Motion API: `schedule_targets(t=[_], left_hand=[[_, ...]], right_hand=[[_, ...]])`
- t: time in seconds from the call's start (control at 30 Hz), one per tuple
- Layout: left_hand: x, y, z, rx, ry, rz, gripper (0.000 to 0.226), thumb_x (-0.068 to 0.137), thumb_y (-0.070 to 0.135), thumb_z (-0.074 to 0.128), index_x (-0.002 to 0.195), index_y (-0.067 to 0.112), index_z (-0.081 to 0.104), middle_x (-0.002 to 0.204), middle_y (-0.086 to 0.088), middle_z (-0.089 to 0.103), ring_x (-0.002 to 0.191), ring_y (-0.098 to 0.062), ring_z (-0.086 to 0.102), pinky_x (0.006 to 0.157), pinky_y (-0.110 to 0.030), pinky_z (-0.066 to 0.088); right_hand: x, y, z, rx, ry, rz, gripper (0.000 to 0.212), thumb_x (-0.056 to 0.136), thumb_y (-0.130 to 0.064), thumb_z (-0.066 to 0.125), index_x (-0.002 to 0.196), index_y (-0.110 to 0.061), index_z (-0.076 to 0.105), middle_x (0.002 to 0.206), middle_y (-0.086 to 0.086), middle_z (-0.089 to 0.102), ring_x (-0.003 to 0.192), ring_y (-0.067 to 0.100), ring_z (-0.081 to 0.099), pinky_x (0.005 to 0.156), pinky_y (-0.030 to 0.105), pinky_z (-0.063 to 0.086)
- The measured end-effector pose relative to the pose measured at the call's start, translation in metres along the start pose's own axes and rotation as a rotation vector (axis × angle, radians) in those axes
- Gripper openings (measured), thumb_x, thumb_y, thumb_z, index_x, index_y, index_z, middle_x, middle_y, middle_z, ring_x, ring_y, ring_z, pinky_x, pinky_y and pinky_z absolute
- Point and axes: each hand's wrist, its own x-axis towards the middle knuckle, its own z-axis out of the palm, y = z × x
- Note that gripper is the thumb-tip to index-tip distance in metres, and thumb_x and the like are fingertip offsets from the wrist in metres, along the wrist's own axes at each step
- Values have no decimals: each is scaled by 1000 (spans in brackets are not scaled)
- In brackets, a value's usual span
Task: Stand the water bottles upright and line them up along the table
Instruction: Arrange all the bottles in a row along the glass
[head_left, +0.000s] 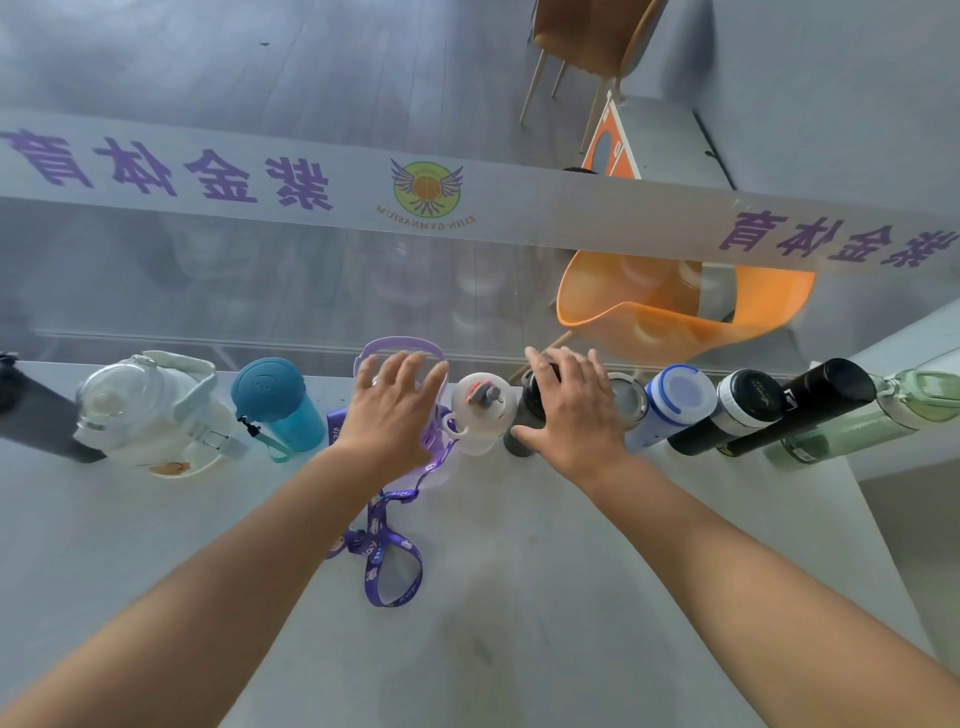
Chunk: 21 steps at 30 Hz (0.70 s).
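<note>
Several water bottles stand upright in a row along the far edge of the grey table (493, 623). My left hand (389, 410) hovers with spread fingers over the clear purple bottle (435, 441); its purple strap (384, 545) trails toward me. My right hand (571, 410) lies palm-down, fingers apart, over a dark grey bottle (522, 421) and beside a steel-lidded bottle (631, 402). Between my hands stands a white bottle with a grey spout (480, 410). Whether either hand touches a bottle is unclear.
Left of my hands stand a teal bottle (280, 405), a large clear jug (145, 410) and a dark bottle (36, 415). To the right are blue-white (675, 402), black (810, 405) and green (883, 410) bottles. A glass wall (426, 291) backs the row, with an orange chair (675, 312) behind it.
</note>
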Motion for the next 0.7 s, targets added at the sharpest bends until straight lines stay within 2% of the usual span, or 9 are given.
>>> schedule_targets(t=[0.13,0.2,0.3,0.43,0.7], left_hand=[[-2,-11,-1,-47,-55,-8,89,72,36,75,141,25,20,146,-10,26,134,-32,25,110,-46,29],[-2,-10,-2,-45,-55,2,85,72,31,75,139,24,23,144,-11,28,131,-33,28,106,-46,35],[-2,-13,1,-21,-48,4,82,73,29,75,138,25,25,143,-11,28,131,-33,28,104,-46,37],[-4,-20,2,-27,-37,-7,81,73,27,74,138,25,25,144,-11,28,131,-33,28,104,-46,37],[-3,-31,-1,-47,-38,-22,80,75,26,73,138,24,25,144,-11,27,133,-34,25,106,-49,33]], right_hand=[[8,-20,3,-32,64,-154,93,51,-45,84,130,-11,47,116,16,58,113,32,54,111,51,23],[13,-29,6,-65,51,-200,91,51,-45,84,128,-10,50,111,14,60,105,30,59,110,52,21],[19,-41,6,-123,-39,-230,87,60,-45,81,131,-11,46,112,13,59,101,31,60,113,50,14],[27,-51,4,-229,-237,-209,78,79,-44,65,141,-15,26,125,10,50,114,28,51,116,44,-3],[40,-64,6,-393,-381,-246,86,79,-30,69,144,-20,14,134,13,42,118,32,48,115,49,-3]])
